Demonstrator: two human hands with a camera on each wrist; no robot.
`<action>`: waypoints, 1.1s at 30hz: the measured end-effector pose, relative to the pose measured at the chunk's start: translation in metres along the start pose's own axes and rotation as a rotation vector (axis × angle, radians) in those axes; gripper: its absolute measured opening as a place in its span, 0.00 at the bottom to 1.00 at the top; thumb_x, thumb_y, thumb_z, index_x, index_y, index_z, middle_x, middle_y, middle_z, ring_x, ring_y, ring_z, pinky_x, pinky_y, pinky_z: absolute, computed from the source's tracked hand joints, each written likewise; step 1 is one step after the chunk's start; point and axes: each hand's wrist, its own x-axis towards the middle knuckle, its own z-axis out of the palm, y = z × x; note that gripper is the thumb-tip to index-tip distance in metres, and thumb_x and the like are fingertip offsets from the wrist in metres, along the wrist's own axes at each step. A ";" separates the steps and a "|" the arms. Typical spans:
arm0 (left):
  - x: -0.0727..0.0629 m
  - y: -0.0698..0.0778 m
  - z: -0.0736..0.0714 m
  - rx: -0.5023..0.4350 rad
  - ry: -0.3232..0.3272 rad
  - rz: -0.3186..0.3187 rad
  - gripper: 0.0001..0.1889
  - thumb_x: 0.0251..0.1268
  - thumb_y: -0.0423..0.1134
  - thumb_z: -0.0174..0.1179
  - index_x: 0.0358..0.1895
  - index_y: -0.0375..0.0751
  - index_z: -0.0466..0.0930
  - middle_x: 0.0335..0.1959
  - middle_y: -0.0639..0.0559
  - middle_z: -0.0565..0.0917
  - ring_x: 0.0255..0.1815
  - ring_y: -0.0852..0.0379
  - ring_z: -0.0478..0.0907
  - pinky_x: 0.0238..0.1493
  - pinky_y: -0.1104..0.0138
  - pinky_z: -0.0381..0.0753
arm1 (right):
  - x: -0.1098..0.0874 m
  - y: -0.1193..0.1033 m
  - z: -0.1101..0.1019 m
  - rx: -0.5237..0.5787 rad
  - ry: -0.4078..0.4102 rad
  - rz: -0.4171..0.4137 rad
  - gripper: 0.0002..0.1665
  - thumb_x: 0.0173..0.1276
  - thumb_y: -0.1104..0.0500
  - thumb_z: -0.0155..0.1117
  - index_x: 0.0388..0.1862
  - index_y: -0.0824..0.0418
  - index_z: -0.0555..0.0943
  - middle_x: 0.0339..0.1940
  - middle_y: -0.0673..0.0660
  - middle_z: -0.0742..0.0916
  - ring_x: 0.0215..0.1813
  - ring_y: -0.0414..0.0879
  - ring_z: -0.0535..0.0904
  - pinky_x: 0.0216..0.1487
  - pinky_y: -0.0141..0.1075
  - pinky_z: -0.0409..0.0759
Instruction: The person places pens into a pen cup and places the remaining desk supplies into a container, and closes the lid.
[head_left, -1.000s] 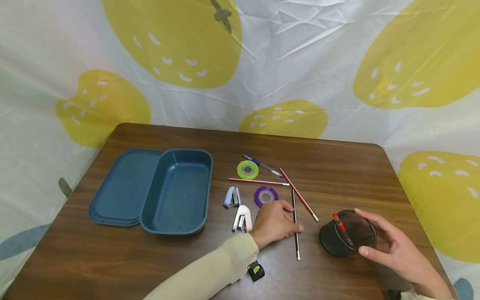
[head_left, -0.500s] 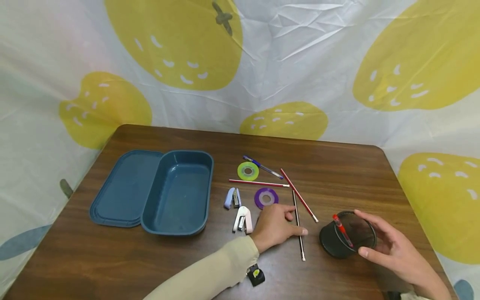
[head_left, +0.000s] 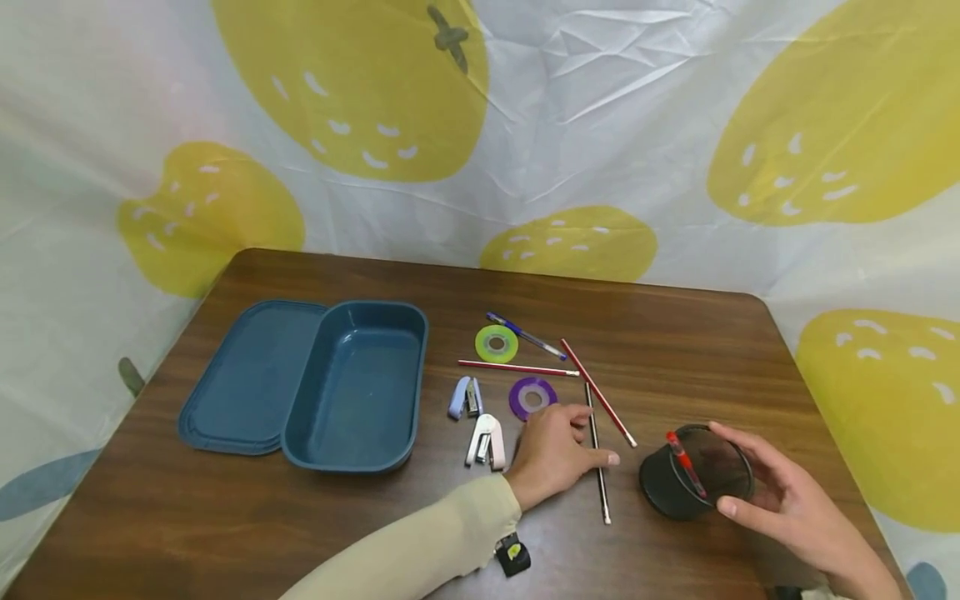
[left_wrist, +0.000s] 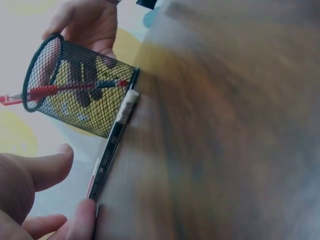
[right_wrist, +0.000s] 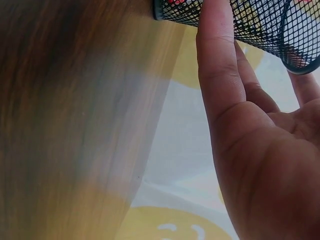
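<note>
My left hand (head_left: pixel 551 454) reaches over a black pencil (head_left: pixel 602 492) that lies on the table, its white eraser end toward me. In the left wrist view a fingertip (left_wrist: pixel 84 215) touches the pencil's side, while the thumb (left_wrist: pixel 52 167) stands apart from it. My right hand (head_left: pixel 795 508) holds a black mesh pen cup (head_left: pixel 660 487), thumb and fingers spread around its rim. The cup tilts, its mouth turned up toward me. Inside leans a red pen (head_left: pixel 686 467), its top sticking out past the rim.
Beyond my left hand lie a purple tape roll (head_left: pixel 519 398), a green tape roll (head_left: pixel 484 343), two red pencils (head_left: pixel 517 367) and a blue pen (head_left: pixel 525 336). Left of it are a blue stapler (head_left: pixel 458 398) and a pink stapler (head_left: pixel 497 447). A blue box (head_left: pixel 417 392) overlaps its lid (head_left: pixel 240 392).
The black pencil's eraser end has swung a little to the right. My left thumb has moved right, across the pencil. The right hand and the cup have stayed put.
</note>
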 end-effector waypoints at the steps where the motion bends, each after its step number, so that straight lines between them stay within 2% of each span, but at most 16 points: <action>1: 0.000 0.001 0.000 0.000 0.003 0.005 0.35 0.47 0.52 0.86 0.61 0.45 0.88 0.46 0.51 0.93 0.45 0.64 0.89 0.48 0.68 0.85 | 0.000 0.000 0.000 0.004 0.000 -0.001 0.52 0.63 0.80 0.69 0.83 0.66 0.61 0.75 0.45 0.76 0.66 0.31 0.80 0.44 0.36 0.90; 4: 0.001 0.003 0.001 0.032 -0.003 0.014 0.37 0.47 0.52 0.85 0.64 0.46 0.86 0.44 0.51 0.93 0.43 0.65 0.88 0.48 0.68 0.83 | -0.001 0.000 0.000 0.014 0.000 -0.021 0.52 0.62 0.82 0.68 0.83 0.67 0.60 0.76 0.44 0.76 0.66 0.31 0.80 0.43 0.36 0.90; 11: 0.004 0.004 0.000 0.056 -0.025 -0.008 0.45 0.43 0.53 0.87 0.70 0.53 0.81 0.34 0.58 0.89 0.34 0.71 0.80 0.40 0.69 0.79 | -0.001 -0.001 0.001 -0.025 0.010 0.023 0.51 0.63 0.79 0.70 0.83 0.65 0.61 0.73 0.41 0.77 0.65 0.29 0.80 0.43 0.37 0.90; 19: 0.005 0.003 0.001 0.042 -0.022 -0.006 0.42 0.43 0.45 0.87 0.69 0.51 0.82 0.31 0.59 0.89 0.31 0.72 0.79 0.38 0.71 0.77 | 0.000 -0.001 -0.001 -0.014 0.003 -0.007 0.52 0.63 0.80 0.69 0.84 0.65 0.60 0.75 0.41 0.76 0.66 0.30 0.79 0.42 0.36 0.90; 25: 0.006 0.003 0.002 0.054 -0.014 0.015 0.40 0.45 0.40 0.85 0.69 0.50 0.82 0.35 0.58 0.90 0.28 0.74 0.77 0.36 0.73 0.75 | 0.000 -0.002 0.000 -0.012 -0.001 0.002 0.51 0.64 0.80 0.68 0.84 0.65 0.60 0.75 0.41 0.76 0.66 0.30 0.79 0.43 0.36 0.90; 29: 0.006 0.003 0.001 0.046 -0.006 0.022 0.40 0.44 0.32 0.80 0.68 0.48 0.82 0.38 0.56 0.92 0.27 0.74 0.78 0.33 0.75 0.75 | 0.001 -0.002 0.000 -0.006 -0.002 0.006 0.51 0.64 0.80 0.68 0.84 0.64 0.60 0.75 0.42 0.76 0.66 0.30 0.79 0.43 0.36 0.90; 33: 0.005 0.002 0.000 0.021 -0.002 0.014 0.40 0.42 0.30 0.79 0.68 0.46 0.82 0.52 0.54 0.92 0.31 0.73 0.82 0.36 0.75 0.78 | 0.001 -0.001 0.001 0.006 -0.001 -0.011 0.51 0.63 0.81 0.67 0.84 0.66 0.60 0.75 0.44 0.76 0.66 0.31 0.80 0.43 0.36 0.90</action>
